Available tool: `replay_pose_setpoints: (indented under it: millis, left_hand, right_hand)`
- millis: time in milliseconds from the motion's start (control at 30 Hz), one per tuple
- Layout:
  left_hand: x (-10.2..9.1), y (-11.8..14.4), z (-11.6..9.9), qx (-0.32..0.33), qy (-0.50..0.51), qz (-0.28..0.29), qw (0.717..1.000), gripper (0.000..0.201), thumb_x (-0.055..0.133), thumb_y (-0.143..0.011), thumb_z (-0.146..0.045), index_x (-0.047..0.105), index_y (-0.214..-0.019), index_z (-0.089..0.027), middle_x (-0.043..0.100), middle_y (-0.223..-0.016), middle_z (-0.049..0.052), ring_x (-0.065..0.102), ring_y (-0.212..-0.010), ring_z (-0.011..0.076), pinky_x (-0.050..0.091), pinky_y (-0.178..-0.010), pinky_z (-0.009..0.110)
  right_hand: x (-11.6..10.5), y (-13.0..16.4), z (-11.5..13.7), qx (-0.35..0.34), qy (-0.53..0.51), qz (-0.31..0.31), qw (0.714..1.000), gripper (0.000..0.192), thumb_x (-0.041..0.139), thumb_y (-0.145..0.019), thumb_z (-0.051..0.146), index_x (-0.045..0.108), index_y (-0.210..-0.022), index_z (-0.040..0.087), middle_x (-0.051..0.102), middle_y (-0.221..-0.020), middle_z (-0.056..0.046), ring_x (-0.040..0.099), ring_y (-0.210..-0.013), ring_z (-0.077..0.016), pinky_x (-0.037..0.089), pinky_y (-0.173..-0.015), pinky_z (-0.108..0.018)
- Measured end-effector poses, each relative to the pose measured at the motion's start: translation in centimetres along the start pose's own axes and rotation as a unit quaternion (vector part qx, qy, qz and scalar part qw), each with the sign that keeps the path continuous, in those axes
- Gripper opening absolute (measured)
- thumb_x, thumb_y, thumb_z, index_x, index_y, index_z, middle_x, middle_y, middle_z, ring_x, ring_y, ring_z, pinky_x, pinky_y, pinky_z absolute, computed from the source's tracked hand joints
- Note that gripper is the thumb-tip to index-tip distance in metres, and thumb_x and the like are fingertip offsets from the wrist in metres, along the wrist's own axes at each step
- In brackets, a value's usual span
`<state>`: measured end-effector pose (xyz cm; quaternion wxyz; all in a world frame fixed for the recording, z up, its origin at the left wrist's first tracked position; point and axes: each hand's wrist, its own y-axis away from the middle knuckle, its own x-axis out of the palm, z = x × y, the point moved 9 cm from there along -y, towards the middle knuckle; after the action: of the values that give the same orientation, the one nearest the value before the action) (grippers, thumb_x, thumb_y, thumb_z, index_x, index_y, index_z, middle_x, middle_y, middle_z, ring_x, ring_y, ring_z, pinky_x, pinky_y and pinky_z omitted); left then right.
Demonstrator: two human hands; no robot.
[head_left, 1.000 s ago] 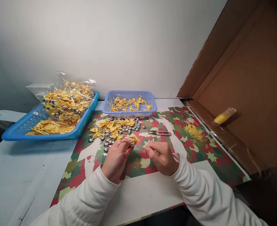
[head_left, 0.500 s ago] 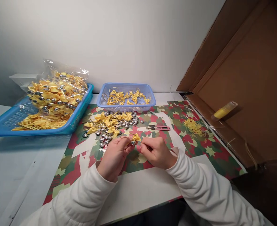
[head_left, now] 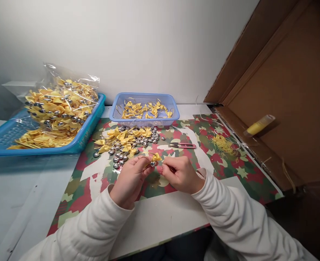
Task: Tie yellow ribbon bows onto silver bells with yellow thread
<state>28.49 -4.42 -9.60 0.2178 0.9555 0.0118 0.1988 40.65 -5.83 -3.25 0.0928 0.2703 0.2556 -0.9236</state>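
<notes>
Just in front of the loose pile of yellow ribbon bows and silver bells (head_left: pixel 126 142), the left hand (head_left: pixel 130 179) pinches a small yellow satin bow (head_left: pixel 155 157) with a silver bell — fingertips closed on it. The right hand (head_left: pixel 180 174) meets it, fingers pinched, seemingly on a thin cord too fine to see. This looks like the tying step — the next move calls for a steady, fine pull.

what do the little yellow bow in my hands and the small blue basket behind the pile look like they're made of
Small yellow bow: probably satin ribbon, given its soft sheen and folded loops. Small light-blue mesh basket: looks like moulded plastic, with an even perforated grid and a smooth matte rim.
</notes>
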Motion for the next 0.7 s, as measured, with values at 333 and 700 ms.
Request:
replay_pose_setpoints:
  millis: [333,700]
  left_hand:
    - [-0.02,-0.08,0.57,-0.03,0.014,0.002,0.999,0.016,0.078,-0.052,-0.026,0.065,-0.057,-0.016,0.062,-0.064,-0.001,0.058,-0.064,0.0122,0.05,-0.06,0.021]
    - [0.39,0.4,0.32,-0.036,0.019,0.019,0.999,0.015,0.076,-0.056,-0.026,0.065,-0.058,-0.016,0.063,-0.065,-0.001,0.058,-0.066,0.011,0.05,-0.063,0.019]
  right_hand:
    - [-0.13,-0.08,0.65,-0.032,-0.014,0.008,0.999,0.032,0.045,-0.079,0.011,0.023,-0.058,0.021,0.023,-0.051,0.007,0.021,-0.046,-0.0071,0.021,-0.046,-0.023]
    - [-0.71,-0.1,0.91,-0.041,0.008,-0.012,0.999,0.031,0.045,-0.077,0.01,0.023,-0.059,0.021,0.024,-0.051,0.007,0.021,-0.045,-0.0062,0.02,-0.045,-0.022]
